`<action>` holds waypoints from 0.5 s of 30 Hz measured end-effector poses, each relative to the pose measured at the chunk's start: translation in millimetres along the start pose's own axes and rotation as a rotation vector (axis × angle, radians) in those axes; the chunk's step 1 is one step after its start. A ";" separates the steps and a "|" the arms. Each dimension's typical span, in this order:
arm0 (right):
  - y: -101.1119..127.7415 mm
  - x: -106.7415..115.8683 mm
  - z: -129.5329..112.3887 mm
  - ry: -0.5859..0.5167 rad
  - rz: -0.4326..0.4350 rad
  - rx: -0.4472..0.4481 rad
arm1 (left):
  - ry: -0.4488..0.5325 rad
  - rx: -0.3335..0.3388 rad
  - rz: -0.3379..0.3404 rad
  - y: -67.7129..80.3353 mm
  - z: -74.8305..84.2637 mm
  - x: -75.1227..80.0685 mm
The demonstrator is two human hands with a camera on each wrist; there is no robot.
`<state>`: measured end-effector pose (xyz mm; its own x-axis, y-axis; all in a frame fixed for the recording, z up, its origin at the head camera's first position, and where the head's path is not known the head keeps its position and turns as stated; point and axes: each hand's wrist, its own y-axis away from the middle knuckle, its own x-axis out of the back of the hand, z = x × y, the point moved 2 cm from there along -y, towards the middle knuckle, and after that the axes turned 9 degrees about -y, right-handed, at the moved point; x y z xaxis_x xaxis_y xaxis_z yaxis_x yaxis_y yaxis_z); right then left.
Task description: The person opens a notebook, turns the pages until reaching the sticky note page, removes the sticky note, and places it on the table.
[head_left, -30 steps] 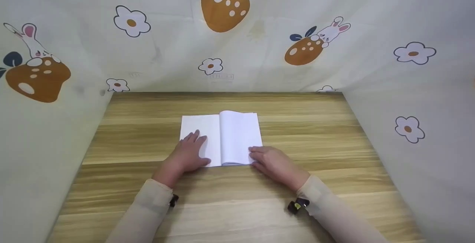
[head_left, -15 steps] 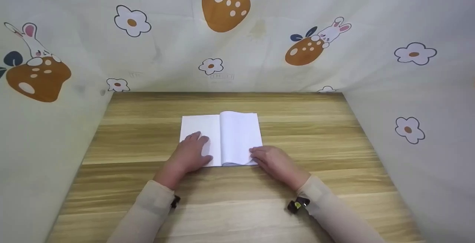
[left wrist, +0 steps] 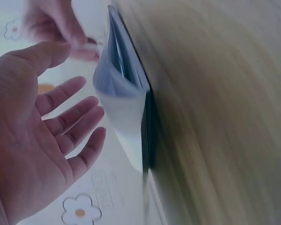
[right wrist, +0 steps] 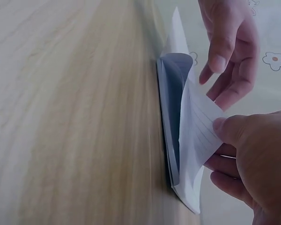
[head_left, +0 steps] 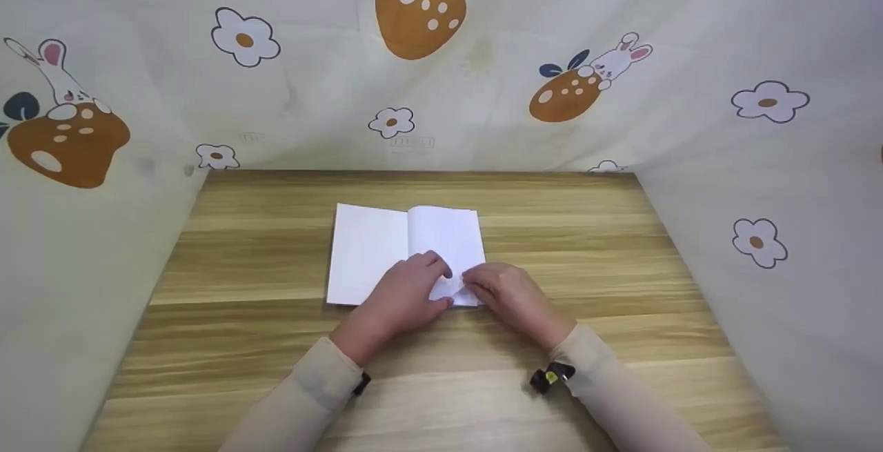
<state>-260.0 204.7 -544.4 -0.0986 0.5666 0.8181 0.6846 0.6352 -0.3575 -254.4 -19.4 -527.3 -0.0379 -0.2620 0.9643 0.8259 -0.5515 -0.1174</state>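
An open notebook (head_left: 367, 248) with white pages lies on the wooden table, its left side slightly raised. My right hand (head_left: 514, 297) pinches the lower right corner of a page; in the right wrist view this lined page (right wrist: 199, 124) bends up between thumb and fingers. Over the right-hand pages is my left hand (head_left: 407, 291), close to the lifted corner. The left wrist view has the left hand (left wrist: 33, 126) with fingers spread and relaxed, holding nothing, beside the curved pages (left wrist: 122, 110).
The wood-grain table (head_left: 586, 231) stretches around the notebook. Pale cloth (head_left: 310, 79) printed with flowers and rabbits hangs at the back and both sides. A black wrist device (head_left: 552, 377) is strapped at the right sleeve.
My left hand has left the left page and moved right, over the right-hand pages. The left side of the notebook has risen slightly. The right hand has lifted the page corner.
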 end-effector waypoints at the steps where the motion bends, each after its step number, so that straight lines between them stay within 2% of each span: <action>1: -0.7 0.3 -0.5 -0.002 0.005 0.003 | -0.004 -0.004 0.004 -1.6 2.6 -1.2; 8: -2.3 3.1 -3.3 -0.028 0.039 0.049 | 0.002 0.003 0.054 -12.0 10.9 -8.7; 15: -5.3 5.1 -2.6 -0.053 0.056 0.037 | 0.023 0.006 0.102 -17.6 10.7 -11.9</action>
<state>-262.2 202.9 -537.1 -0.0991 0.6281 0.7718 0.6629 0.6201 -0.4196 -262.4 1.9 -534.2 0.0336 -0.3350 0.9416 0.8297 -0.5159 -0.2132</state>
